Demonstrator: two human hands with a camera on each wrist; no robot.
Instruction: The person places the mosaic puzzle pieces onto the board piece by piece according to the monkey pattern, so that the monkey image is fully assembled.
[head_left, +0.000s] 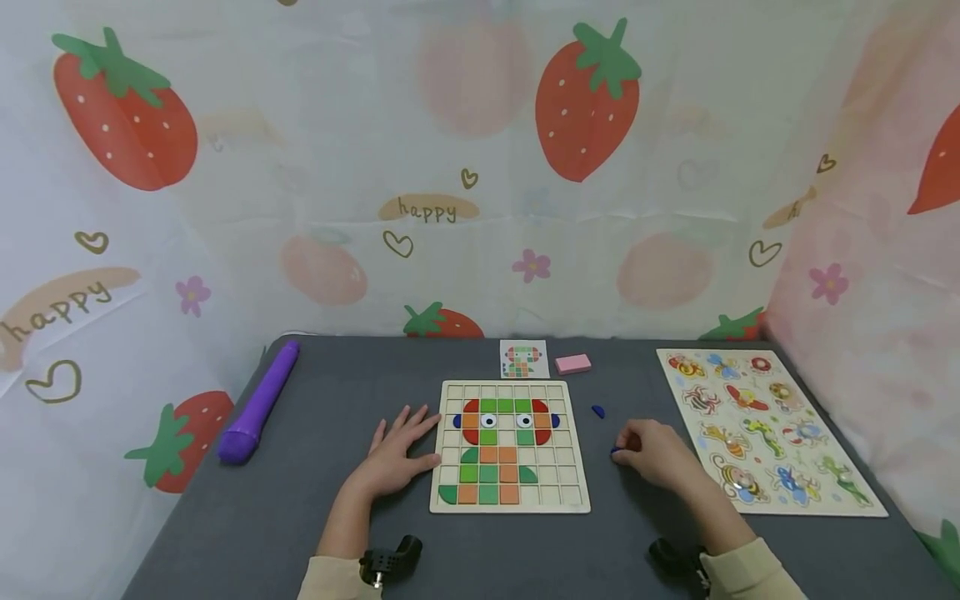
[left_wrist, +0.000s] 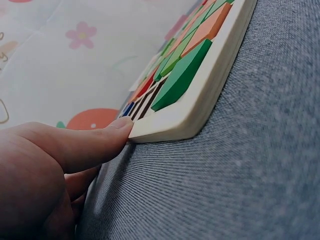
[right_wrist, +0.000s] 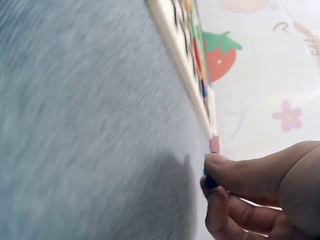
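Observation:
A pale wooden grid board (head_left: 566, 492) lies flat in the middle, partly filled with red, green, orange and blue pieces and two eye tiles (head_left: 488, 421) that form a figure. Spread out at its left side is my left hand (head_left: 396, 454); in the left wrist view the thumb (left_wrist: 107, 141) touches the board's edge. Right of the board, my right hand (head_left: 658, 454) pinches a small dark blue piece (right_wrist: 211, 182) between thumb and finger, mostly covered by the fingertips. Another blue half-round piece (head_left: 597, 412) lies on the cloth between board and right hand.
Behind the board are a pattern card (head_left: 524, 359) and a pink block (head_left: 573, 364). An insect puzzle board (head_left: 780, 433) lies at the right, close to my right forearm. The purple microphone-shaped object (head_left: 258, 404) rests at the left edge of the grey table (head_left: 322, 383).

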